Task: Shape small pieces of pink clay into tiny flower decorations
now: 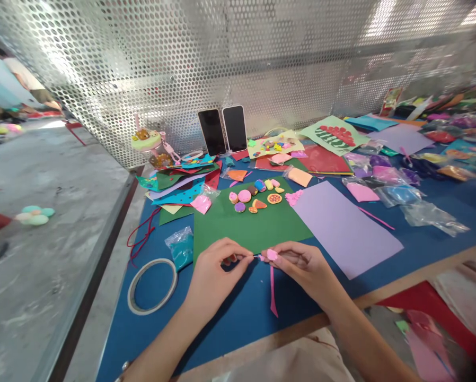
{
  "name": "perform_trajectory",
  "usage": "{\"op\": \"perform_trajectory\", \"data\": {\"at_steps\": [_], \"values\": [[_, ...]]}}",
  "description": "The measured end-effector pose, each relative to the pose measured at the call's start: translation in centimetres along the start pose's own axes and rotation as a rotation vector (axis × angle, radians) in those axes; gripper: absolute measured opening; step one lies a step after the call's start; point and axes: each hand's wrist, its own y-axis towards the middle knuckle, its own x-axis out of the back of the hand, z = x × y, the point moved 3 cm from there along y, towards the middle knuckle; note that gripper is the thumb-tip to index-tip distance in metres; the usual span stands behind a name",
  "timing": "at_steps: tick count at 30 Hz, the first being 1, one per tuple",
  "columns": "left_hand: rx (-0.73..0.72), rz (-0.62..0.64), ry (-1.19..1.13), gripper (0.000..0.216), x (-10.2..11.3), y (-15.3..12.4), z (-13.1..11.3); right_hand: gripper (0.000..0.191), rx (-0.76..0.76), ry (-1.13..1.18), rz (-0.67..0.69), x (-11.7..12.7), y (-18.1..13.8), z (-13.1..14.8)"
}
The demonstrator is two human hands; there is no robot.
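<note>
My left hand (216,265) and my right hand (301,265) meet over the near edge of a green sheet (257,225), fingers pinched together on a small pink paper piece (271,255). A thin pink strip (272,292) hangs down from that piece over the blue table top (238,313). On the green sheet, further away, lie several small coloured foam shapes (254,194). A lilac sheet (343,228) lies just right of my right hand.
A ring of clear tape (152,286) and a small blue bag (181,245) lie at the left. Stacked coloured papers (178,185), two phones (223,130) leaning on a perforated metal screen, plastic bags (397,193) and more craft papers fill the back and right.
</note>
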Motion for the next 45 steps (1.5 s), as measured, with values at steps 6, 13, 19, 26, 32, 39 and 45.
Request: {"op": "perform_trajectory", "data": {"at_steps": [6,13,19,26,32,39,45], "values": [[0.040,-0.088,-0.033,0.012,1.2,0.3,0.0,0.012,0.116,-0.438,0.062,-0.5,-0.3,0.6],[0.148,-0.063,-0.171,0.015,0.5,0.1,0.9,0.014,0.175,-0.638,0.033,-0.8,-0.5,1.0],[0.201,-0.026,-0.341,0.016,0.1,0.1,1.2,0.019,0.019,-0.169,0.045,-0.7,0.0,0.5],[0.263,0.064,-0.592,0.027,-0.9,-0.2,1.9,0.021,-0.036,-0.015,0.015,-1.0,0.5,0.6],[0.313,0.129,-0.725,0.024,-0.6,-0.7,0.7,0.016,-0.028,0.005,0.044,-1.2,0.7,0.5],[0.344,0.157,-0.727,0.022,-0.5,-1.0,-0.1,0.013,-0.020,-0.050,0.049,-1.2,0.7,0.5],[0.356,0.158,-0.725,0.024,-0.5,-1.0,0.0,0.013,-0.003,-0.048,0.016,-1.1,0.9,0.2]]}}
